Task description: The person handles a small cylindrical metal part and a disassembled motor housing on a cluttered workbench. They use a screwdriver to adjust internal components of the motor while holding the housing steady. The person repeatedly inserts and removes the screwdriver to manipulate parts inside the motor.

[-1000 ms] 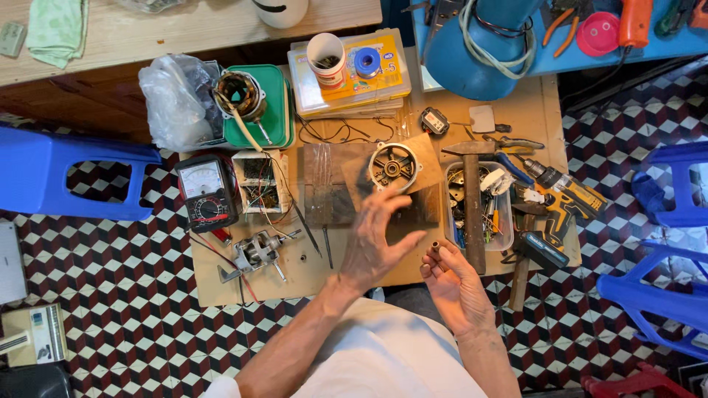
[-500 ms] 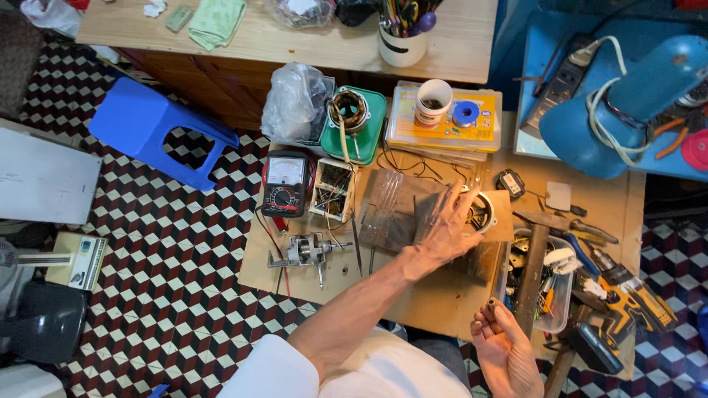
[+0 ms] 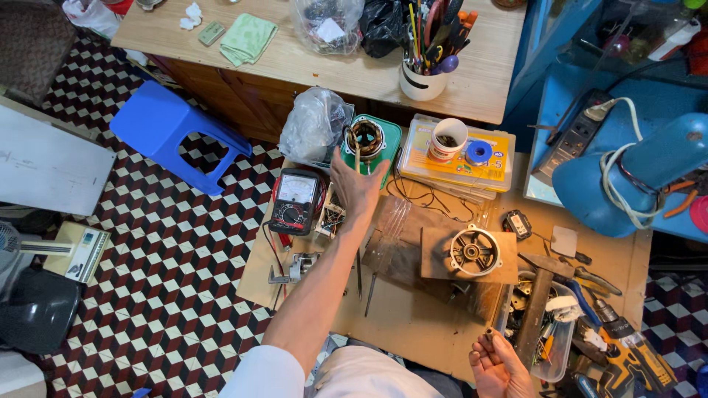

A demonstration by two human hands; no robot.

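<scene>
Since half a second ago, my left hand (image 3: 355,188) left the motor cover (image 3: 474,251) and reached far, fingers spread, to the stator (image 3: 366,138) on its green box; right hand (image 3: 495,365) pinched a small part near me.

The left hand (image 3: 354,188) covers the small part beneath its palm, and its fingertips blur against the motor stator (image 3: 366,138). The right hand (image 3: 500,365) is cut by the bottom edge; what it pinches is too small to tell.
</scene>
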